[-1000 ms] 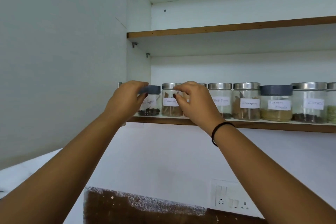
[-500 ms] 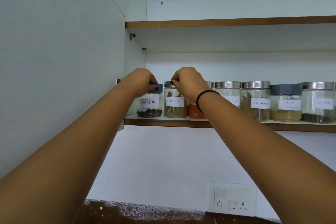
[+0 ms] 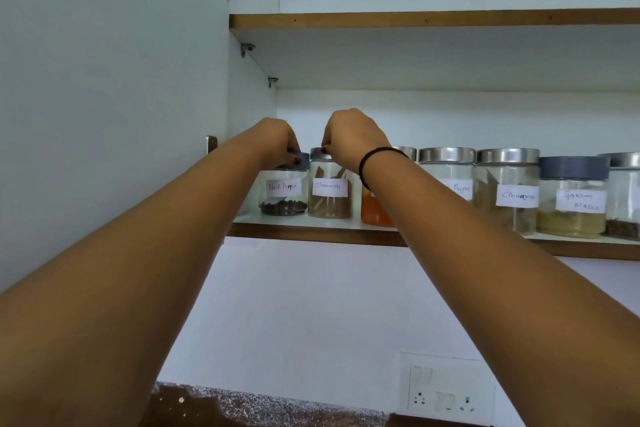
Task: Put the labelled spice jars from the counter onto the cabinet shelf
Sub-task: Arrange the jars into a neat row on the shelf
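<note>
Both arms stretch up to the wood-edged white cabinet shelf [image 3: 311,234]. The left hand [image 3: 275,139] curls over the grey-lidded glass Black Pepper jar [image 3: 284,199], fingers clamped round its lid. The right hand [image 3: 353,139], knuckles up, grips the lid of the steel-lidded glass Cinnamon jar [image 3: 329,201] just beside it. Both jars stand upright at the shelf's left end.

An open white flat-fronted cabinet door [image 3: 104,80] is seen at the left, with a small metal hinge plate [image 3: 211,143] at its inner edge. Inside the cabinet, an upper white shelf with a brown wooden front edge [image 3: 415,18] is carried on small metal support pegs [image 3: 247,48]. A lower white shelf with a brown wooden front edge [image 3: 311,236] is set beneath it. Below, a white switch-and-socket plate [image 3: 446,392] is mounted on a plain white wall [image 3: 311,305], just above a dark brown speckled stone countertop [image 3: 242,409]. Soft, even light is cast throughout.
</note>
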